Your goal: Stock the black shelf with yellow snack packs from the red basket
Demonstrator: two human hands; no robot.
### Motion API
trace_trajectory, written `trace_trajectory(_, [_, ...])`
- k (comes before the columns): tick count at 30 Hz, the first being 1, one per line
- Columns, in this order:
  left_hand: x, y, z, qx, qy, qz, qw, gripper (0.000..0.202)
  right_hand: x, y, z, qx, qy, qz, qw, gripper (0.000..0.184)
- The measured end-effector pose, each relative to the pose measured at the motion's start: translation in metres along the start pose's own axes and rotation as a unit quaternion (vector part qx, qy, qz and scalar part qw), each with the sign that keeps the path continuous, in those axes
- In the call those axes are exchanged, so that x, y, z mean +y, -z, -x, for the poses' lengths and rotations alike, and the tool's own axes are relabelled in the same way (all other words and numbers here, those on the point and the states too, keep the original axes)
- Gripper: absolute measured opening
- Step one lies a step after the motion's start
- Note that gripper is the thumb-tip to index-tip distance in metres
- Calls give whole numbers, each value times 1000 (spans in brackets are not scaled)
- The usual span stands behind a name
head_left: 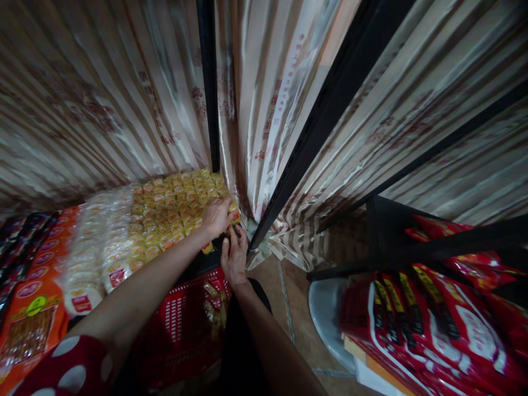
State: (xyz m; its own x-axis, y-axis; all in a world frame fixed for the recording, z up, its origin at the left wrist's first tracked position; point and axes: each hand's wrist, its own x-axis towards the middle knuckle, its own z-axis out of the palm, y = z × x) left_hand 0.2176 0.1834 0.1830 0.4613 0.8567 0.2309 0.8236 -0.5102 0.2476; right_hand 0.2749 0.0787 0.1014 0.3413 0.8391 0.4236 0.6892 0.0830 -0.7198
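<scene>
My left hand [216, 216] reaches out to the near right corner of a shelf packed with small yellow snack packets [173, 209]. Its fingers curl down over the last packets of a row. Just below it, my right hand [234, 254] is raised at the shelf's front corner, fingers bent upward against a yellow packet [234, 215] at the row's end. Neither hand's grip shows fully. A loose yellow packet [207, 248] sticks out at the shelf edge under my left wrist.
A red plastic basket [181, 324] with packets in it sits on the floor below my arms. White round packets [97, 247] and orange bags [35, 308] fill the shelf's left. Black shelf posts [208, 82] and curtains stand ahead. Red bags [433, 324] lie at right.
</scene>
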Motion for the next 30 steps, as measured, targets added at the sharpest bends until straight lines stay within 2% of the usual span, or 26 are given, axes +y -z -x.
trace_trajectory(4, [4,0,1,-18,6,-23,1000,19,4,2,-7,-4,-5,-10,1000,46])
trace_trajectory(16, [17,0,0,-13,33,-64,997,17,11,-7,-15,-35,-21,31,999,48])
trace_trajectory(21, [17,-1,0,-1,33,-52,998,19,11,-5,-15,-37,-11,27,999,48])
trace_trajectory(30, [15,2,-2,-31,31,-41,998,18,14,-6,-16,-38,-4,12,999,49])
